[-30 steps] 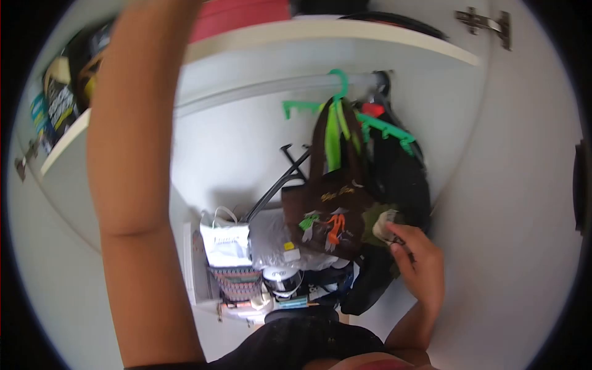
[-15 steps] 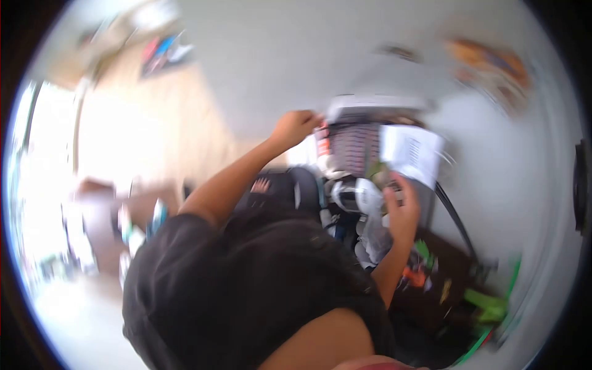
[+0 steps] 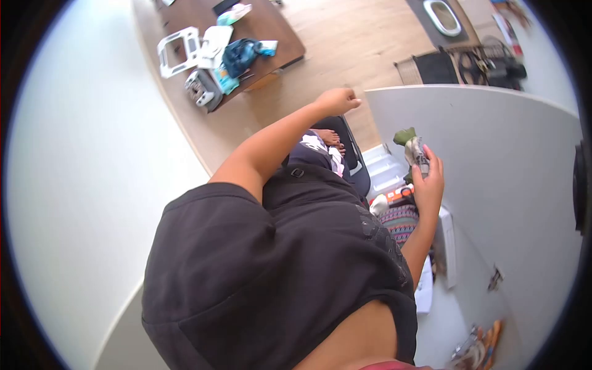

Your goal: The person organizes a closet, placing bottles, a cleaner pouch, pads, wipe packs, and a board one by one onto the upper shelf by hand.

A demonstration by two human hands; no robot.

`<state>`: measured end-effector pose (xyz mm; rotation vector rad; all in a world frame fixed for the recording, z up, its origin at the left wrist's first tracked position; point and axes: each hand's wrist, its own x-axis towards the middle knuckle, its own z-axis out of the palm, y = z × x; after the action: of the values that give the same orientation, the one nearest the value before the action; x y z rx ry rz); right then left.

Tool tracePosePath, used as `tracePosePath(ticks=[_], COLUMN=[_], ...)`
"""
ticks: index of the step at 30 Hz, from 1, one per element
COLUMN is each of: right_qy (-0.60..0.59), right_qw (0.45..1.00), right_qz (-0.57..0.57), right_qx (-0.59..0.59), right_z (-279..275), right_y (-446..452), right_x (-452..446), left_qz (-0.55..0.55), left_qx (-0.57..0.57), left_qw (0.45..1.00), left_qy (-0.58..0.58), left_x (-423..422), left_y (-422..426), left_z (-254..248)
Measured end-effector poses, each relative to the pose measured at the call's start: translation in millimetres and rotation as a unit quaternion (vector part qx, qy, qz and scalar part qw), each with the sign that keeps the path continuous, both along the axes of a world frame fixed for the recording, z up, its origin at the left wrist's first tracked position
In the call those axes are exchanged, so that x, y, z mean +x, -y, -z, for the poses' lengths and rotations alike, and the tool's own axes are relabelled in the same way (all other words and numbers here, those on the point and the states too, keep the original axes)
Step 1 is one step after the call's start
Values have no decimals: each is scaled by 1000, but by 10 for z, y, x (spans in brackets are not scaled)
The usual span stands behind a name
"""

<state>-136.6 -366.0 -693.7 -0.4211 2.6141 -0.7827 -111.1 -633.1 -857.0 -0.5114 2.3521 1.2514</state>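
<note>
My right hand [image 3: 429,182] is closed around a limp, bundled piece of cloth [image 3: 417,151], patterned grey and white with a dark green end sticking up. Exactly what kind of cloth it is, I cannot make out. Beneath that hand lie a striped knitted item [image 3: 399,220] and an orange-and-white item [image 3: 394,195]. My left hand [image 3: 339,100] is held out in front, its fingers curled in and nothing showing in them. It hovers near the corner of a large white panel [image 3: 425,92], apart from it.
A brown table [image 3: 262,24] at the upper left carries a white frame [image 3: 179,52], a blue bundle [image 3: 242,57] and a grey device [image 3: 203,89]. The white panel curves along the right. A black cart [image 3: 435,66] and a litter-tray-like basin [image 3: 443,17] stand beyond it.
My view has swung round, bringing the table and cart into sight. My right hand has lifted away from the piled items with the cloth bundle in it. The left hand stays curled.
</note>
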Motion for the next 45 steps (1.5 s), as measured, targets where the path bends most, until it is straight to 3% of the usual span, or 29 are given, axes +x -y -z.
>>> tracePosePath(ticks=[3, 5, 9, 12, 15, 21, 23, 24, 27, 34, 38, 40, 41, 44, 45], right_qy=[42, 168, 230, 332, 342, 273, 179, 118, 115, -40, -117, -329, -327, -60, -68], right_qw=[996, 982, 966, 930, 933, 953, 956, 948, 947, 925, 904, 828, 825, 872, 865], right_qz=[-61, -35, -20, -3, -28, -109, -225, -271, -293, -378, -395, -441, -447, -485, -497], right_qx=[-48, -77, -114, -158, -108, -76, -63, -119, -60, -22, -114, -112, -109, -39, -10], right_z=[414, 706, 1372, 1538, 1577, 2147, 2459, 2561, 2665, 3406, 3886, 4175, 4315, 4595, 4668], right_y=[216, 385, 718, 1060, 1549, 2357, 2645, 2784, 3226, 4425, 5026, 5193, 5264, 5341, 5350], right_x=[-239, -339, -468, -440, -361, -373, -419, -425, -478, -831, -899, -846, -788, -524, -385], left_qz=[-72, -123, -237, -264, -283, -323, -372, -376, -431, -504, -577, -610, -604, -614, -625], left_qx=[-67, -84, -79, -62, -23, 52, 62, 65, 63, 56, 93, 106, 104, 136, 149], left_qw=[995, 988, 966, 956, 953, 939, 923, 921, 899, 861, 811, 785, 790, 777, 766], left_qy=[-5, 31, 71, 114, 103, 106, 76, 76, 43, 46, 39, -7, 5, 7, 15], left_x=[540, 940, 1679, 1979, 2150, 2246, 2326, 2371, 2478, 2686, 2592, 2515, 2489, 2407, 2386], left_y=[458, 698, 872, 803, 825, 1002, 1106, 1146, 1206, 1417, 1346, 1201, 1120, 879, 806], left_z=[21, 47, 322, 457, 768, 976, 1067, 1085, 1198, 1741, 2074, 2327, 2432, 2622, 2657])
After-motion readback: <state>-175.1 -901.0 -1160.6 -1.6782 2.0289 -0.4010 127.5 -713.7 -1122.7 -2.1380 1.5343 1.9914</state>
